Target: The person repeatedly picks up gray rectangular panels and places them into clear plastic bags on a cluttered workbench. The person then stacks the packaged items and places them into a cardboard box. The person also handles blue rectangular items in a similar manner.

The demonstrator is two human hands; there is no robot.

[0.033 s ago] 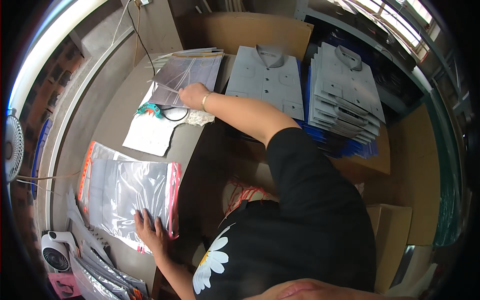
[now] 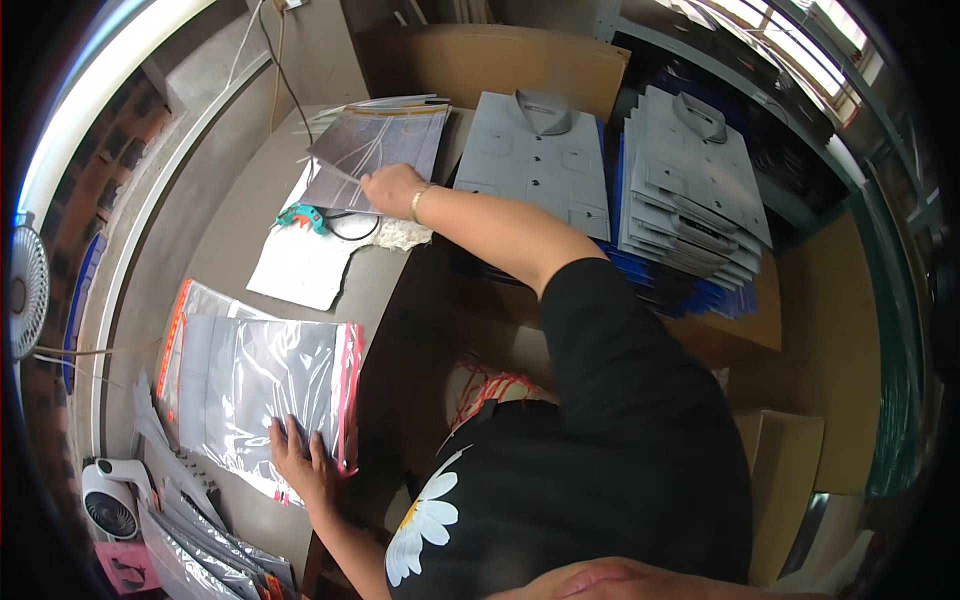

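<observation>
My left hand (image 2: 302,468) lies with fingers spread on a clear plastic bag (image 2: 290,370) with red edging. Something grey and flat, like a folded shirt, shows inside it. At arm's length, my right hand (image 2: 393,188) pinches the near edge of a shiny see-through plastic bag (image 2: 330,165) on top of a flat pile. The fingertips are partly hidden. Just in front of the pile, a teal snipping tool (image 2: 302,217) with a dark cord rests on a torn white sheet (image 2: 300,265).
Folded grey shirts lie in two piles on the right, a near-centre one (image 2: 530,165) and a taller one (image 2: 690,190). Bagged items (image 2: 215,550) and a small white fan (image 2: 110,510) stand at the lower left. A cardboard box (image 2: 785,460) is at my right.
</observation>
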